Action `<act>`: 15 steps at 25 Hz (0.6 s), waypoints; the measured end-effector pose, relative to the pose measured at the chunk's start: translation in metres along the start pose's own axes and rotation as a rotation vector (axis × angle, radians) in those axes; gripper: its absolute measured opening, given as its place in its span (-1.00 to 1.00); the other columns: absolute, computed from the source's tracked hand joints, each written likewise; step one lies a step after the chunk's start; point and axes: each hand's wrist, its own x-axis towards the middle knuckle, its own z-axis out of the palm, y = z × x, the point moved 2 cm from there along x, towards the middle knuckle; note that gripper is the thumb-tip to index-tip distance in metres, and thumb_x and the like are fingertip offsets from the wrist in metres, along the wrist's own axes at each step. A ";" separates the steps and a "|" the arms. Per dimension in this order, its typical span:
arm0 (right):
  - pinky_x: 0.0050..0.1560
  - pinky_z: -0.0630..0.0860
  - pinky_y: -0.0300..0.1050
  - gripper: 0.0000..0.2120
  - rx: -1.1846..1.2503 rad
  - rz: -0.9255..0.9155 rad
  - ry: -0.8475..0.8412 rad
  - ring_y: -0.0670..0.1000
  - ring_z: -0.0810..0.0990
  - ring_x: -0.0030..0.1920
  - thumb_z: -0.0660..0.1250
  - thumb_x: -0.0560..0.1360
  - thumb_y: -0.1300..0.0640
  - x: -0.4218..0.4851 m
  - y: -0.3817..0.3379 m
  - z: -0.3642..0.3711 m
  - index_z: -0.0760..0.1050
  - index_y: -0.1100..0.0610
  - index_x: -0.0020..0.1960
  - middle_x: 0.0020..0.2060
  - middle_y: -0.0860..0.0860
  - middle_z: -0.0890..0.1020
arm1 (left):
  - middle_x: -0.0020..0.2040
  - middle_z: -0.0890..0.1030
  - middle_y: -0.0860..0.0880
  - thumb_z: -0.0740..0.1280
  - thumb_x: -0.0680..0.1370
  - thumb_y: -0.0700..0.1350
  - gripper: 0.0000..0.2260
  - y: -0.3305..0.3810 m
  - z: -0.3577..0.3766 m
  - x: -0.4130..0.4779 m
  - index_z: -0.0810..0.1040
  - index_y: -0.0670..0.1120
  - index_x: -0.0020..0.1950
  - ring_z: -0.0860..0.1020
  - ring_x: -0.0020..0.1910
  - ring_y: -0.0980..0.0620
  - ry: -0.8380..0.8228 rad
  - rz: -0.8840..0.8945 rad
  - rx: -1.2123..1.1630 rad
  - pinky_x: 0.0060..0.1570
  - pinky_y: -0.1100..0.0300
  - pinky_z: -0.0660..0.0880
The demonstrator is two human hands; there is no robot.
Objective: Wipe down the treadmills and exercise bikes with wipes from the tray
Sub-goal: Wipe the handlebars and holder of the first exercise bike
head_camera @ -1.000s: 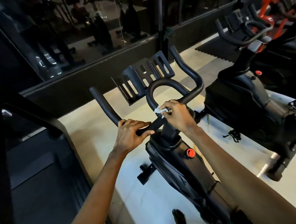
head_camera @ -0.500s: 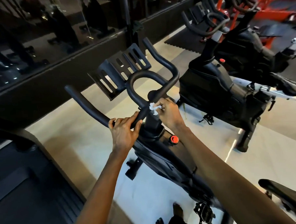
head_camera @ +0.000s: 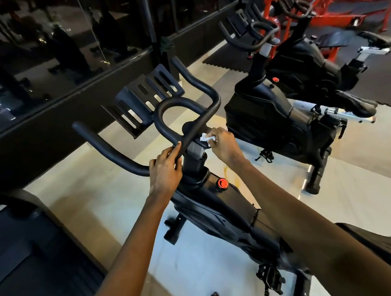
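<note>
A black exercise bike (head_camera: 218, 212) stands right in front of me, with curved handlebars (head_camera: 113, 150) and a slotted holder (head_camera: 142, 100) on top. My left hand (head_camera: 165, 172) grips the handlebar near its middle, just left of the stem. My right hand (head_camera: 223, 144) pinches a small crumpled white wipe (head_camera: 206, 138) and holds it against the grey stem block just below the bar clamp. An orange knob (head_camera: 222, 183) sits on the frame below both hands.
A second black bike (head_camera: 290, 111) stands to the right, with red gym equipment (head_camera: 341, 6) behind it. A treadmill deck (head_camera: 26, 258) lies at lower left. A dark glass wall (head_camera: 60, 53) runs along the back. A saddle (head_camera: 380, 244) shows at lower right.
My right hand has slid the wipe down from the handlebar to the stem block under it. My left hand keeps its grip. The view has swung right, showing more of the second bike.
</note>
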 end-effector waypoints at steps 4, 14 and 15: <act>-0.12 0.40 -0.18 -0.85 0.007 0.050 0.002 0.10 0.60 -0.05 0.32 0.53 0.31 0.008 0.000 -0.004 0.62 0.18 0.03 -0.01 0.13 0.63 | 0.32 0.56 -0.07 0.28 0.66 -0.09 -0.52 0.007 0.005 0.002 0.30 0.07 0.58 0.55 0.24 -0.11 0.051 0.008 0.045 0.26 -0.12 0.39; 0.10 0.50 -0.05 -0.71 -0.153 0.322 0.184 0.24 0.63 0.06 0.31 0.35 0.39 -0.098 0.173 -0.127 0.71 0.20 -0.04 -0.03 0.13 0.73 | 0.47 0.43 -0.15 0.34 0.59 -0.20 -0.62 0.070 0.069 0.002 0.53 -0.09 0.42 0.40 0.39 -0.24 -0.054 0.305 -0.175 0.34 -0.20 0.34; 0.12 0.52 -0.04 -0.71 -0.161 0.385 0.207 0.23 0.64 0.08 0.31 0.35 0.40 -0.114 0.193 -0.143 0.72 0.21 -0.04 -0.03 0.15 0.73 | 0.47 0.44 -0.16 0.34 0.59 -0.17 -0.61 0.082 0.083 0.004 0.52 -0.09 0.43 0.40 0.41 -0.23 -0.124 0.306 -0.203 0.36 -0.18 0.32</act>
